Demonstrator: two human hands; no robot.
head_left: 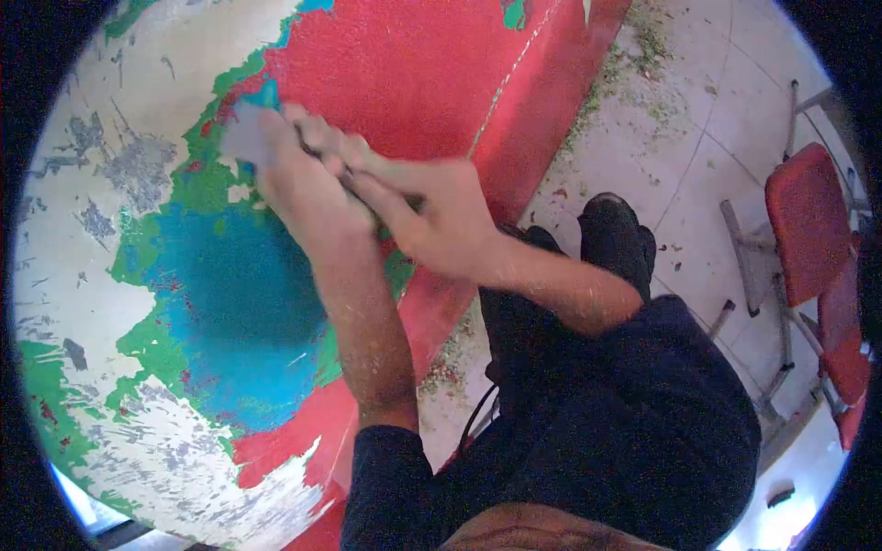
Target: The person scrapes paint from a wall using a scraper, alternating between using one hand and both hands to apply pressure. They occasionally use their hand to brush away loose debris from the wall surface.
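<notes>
A paint scraper (244, 136) with a flat greyish blade presses against the wall (239, 275), where layers of red, blue, green and white paint show; motion blurs the blade. Nearest the blade, my left hand (312, 193) is closed around the tool. My right hand (432, 211) is also closed, its fingers wrapped over the handle close against my left hand. Most of the handle is hidden by the fingers. Around the blade lie ragged edges of green and teal paint, with the red painted area just beyond.
A red ledge (551, 119) runs along the wall's base. Paint flakes (634, 55) litter the tiled floor (698, 110) beside it. Red chairs (808, 220) with metal legs stand at right. My dark shoe (609, 220) rests on the floor near the ledge.
</notes>
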